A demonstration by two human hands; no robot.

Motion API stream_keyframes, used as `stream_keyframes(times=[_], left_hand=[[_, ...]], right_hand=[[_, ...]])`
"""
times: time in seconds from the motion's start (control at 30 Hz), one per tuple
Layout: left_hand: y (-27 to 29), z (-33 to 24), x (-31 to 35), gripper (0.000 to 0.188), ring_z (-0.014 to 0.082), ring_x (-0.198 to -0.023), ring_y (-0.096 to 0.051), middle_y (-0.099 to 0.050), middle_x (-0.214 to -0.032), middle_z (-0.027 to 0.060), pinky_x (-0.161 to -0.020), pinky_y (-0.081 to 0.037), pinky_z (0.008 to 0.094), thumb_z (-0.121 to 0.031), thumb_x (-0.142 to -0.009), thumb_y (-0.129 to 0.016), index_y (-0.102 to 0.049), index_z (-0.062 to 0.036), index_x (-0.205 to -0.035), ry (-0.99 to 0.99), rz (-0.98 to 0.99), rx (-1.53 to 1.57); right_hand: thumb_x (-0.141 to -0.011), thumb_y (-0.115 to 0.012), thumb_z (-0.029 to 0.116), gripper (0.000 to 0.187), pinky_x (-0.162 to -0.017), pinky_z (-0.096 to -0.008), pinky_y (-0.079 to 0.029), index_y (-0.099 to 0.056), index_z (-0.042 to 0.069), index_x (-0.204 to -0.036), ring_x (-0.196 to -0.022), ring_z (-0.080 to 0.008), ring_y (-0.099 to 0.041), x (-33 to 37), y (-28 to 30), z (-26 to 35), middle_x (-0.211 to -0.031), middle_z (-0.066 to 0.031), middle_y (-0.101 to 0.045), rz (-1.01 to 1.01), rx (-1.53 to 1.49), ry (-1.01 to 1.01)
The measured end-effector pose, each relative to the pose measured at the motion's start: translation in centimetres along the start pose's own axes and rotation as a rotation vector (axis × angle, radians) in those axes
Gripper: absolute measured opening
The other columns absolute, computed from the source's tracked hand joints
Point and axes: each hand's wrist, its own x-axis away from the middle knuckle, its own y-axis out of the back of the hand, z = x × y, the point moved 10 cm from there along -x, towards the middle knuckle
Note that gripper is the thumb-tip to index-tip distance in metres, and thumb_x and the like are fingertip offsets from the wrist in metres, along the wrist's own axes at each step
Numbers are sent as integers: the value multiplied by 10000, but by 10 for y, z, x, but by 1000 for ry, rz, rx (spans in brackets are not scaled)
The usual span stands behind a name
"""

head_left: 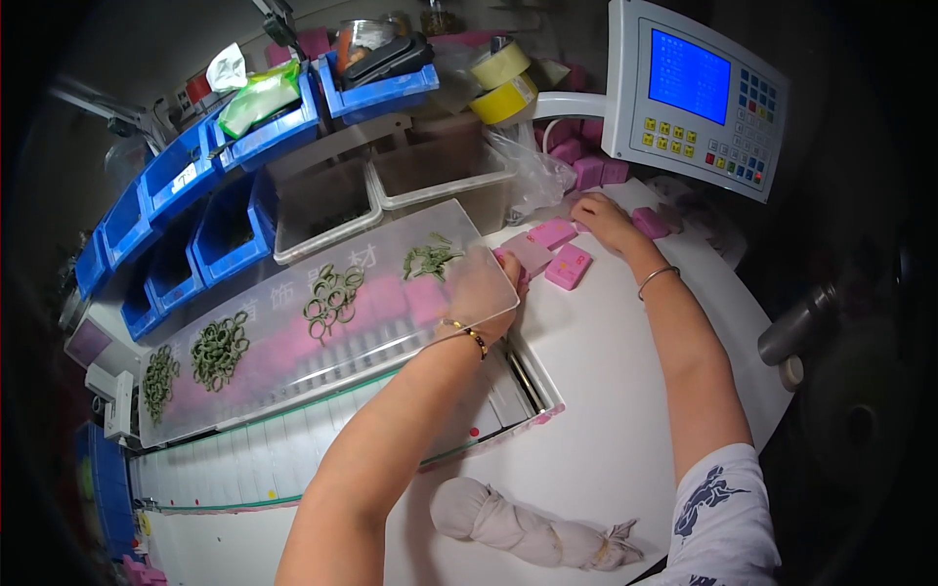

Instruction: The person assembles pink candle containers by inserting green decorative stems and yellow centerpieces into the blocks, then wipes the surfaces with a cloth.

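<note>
both hands curl loosely: left (486, 293) under clear tray (293, 332), right (604, 221) touching pink blocks (568, 265).

Bright, even light mid-frame — edges bend and darken, perhaps slightly soft.

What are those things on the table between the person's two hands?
In the head view, flat pink rectangular blocks lie on the white table between the left hand and the right hand. The right hand touches one.
</note>
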Motion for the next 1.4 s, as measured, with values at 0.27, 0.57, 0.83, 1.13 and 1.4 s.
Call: stream_keyframes(times=[0.27,0.57,0.83,1.13,1.4], left_hand=[[-11,7,-4,434,373,-963,-588,-600,-1044,227,-786,-501,472,-319,-917,-588,-557,26,-1178,26,8,-6],[-13,8,-5,445,376,-969,-595,-595,-1067,214,-800,-507,468,-340,-932,-576,-543,6,-1209,75,42,-69],[-4,8,-1,439,376,-985,-590,-577,-1108,199,-803,-506,477,-324,-924,-594,-531,2,-1211,12,41,-12],[18,-27,7,409,378,-1013,-568,-575,-1127,191,-817,-503,479,-347,-920,-608,-542,-30,-1169,-210,100,-178],[23,-65,28,357,336,-1019,-571,-584,-1108,176,-730,-526,463,-334,-893,-619,-563,-57,-1111,-268,131,-177]], right_hand=[[-876,-628,189,154,-866,-286,-474,-671,49,-923,-994,-187,-596,34,4,6,-1091,-51,-595,37,-330,79],[-895,-536,508,480,-1096,-380,-260,-639,196,-1245,-1267,-222,-485,37,-1,16,-1253,-35,-603,-75,25,-40],[-855,-599,544,441,-1097,-464,-170,-655,315,-1227,-1316,-194,-407,42,-13,44,-1271,3,-563,-21,168,-60],[-768,-691,566,406,-1071,-435,-181,-716,337,-1102,-1287,-213,-420,35,-8,32,-1204,33,-590,17,100,-36],[-755,-711,542,320,-1018,-419,-215,-750,289,-947,-1205,-149,-479,45,-3,34,-1115,80,-629,8,93,-23]])
